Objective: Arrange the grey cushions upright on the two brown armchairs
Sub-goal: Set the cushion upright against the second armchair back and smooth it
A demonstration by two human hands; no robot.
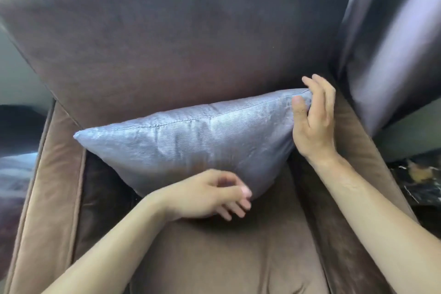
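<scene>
A shiny grey cushion (191, 141) stands on its lower edge on the seat of a brown armchair (167, 43), leaning against the backrest. My right hand (313, 119) rests at the cushion's upper right corner, thumb on the front face and fingers spread behind the corner. My left hand (210, 194) hovers in front of the cushion's lower edge, fingers loosely curled and holding nothing. The second armchair does not appear in this view.
The padded left armrest (50, 174) and right armrest (372, 164) close in the seat. A dark satin curtain (386, 38) hangs at the upper right. A dark marbled surface (420, 184) lies at the right edge.
</scene>
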